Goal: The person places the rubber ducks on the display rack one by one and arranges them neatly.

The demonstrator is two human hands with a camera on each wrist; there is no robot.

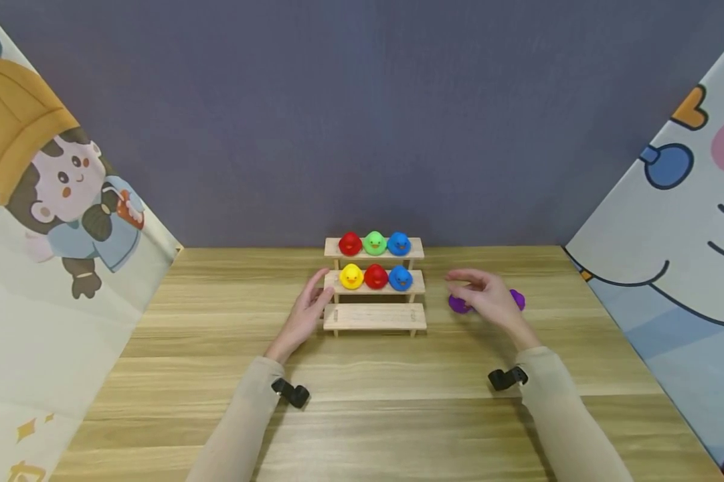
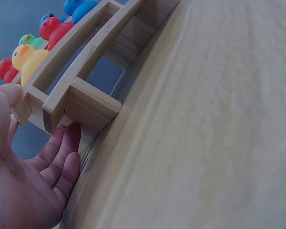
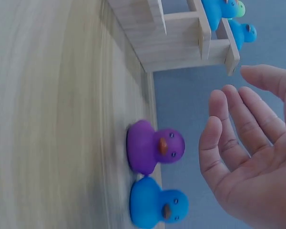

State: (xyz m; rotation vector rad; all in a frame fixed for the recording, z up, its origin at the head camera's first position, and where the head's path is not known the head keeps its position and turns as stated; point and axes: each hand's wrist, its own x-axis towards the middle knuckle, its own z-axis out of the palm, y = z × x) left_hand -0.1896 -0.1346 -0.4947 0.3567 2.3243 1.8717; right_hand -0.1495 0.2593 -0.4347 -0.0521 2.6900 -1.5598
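A three-step wooden rack (image 1: 375, 316) stands at the middle of the table. Red (image 1: 350, 244), green (image 1: 375, 244) and blue (image 1: 399, 244) toy ducks sit on its top step. On the middle step are a yellow duck (image 1: 351, 276), a red duck (image 1: 376, 276) and a blue duck (image 1: 401, 278). My left hand (image 1: 304, 310) is at the rack's left end, fingers relaxed beside the wood. Right of the rack, my right hand (image 1: 487, 298) hovers with loosely bent fingers, holding nothing. Near it lie a purple duck (image 3: 145, 147) and a blue duck (image 3: 153, 204), the latter hidden in the head view.
Another purple duck (image 1: 518, 299) shows just right of my right hand. Behind the wood-grain table (image 1: 374, 415) rises a dark grey-blue panel (image 1: 374, 120). Cartoon-printed panels flank it on the left (image 1: 31, 321) and right (image 1: 687, 335).
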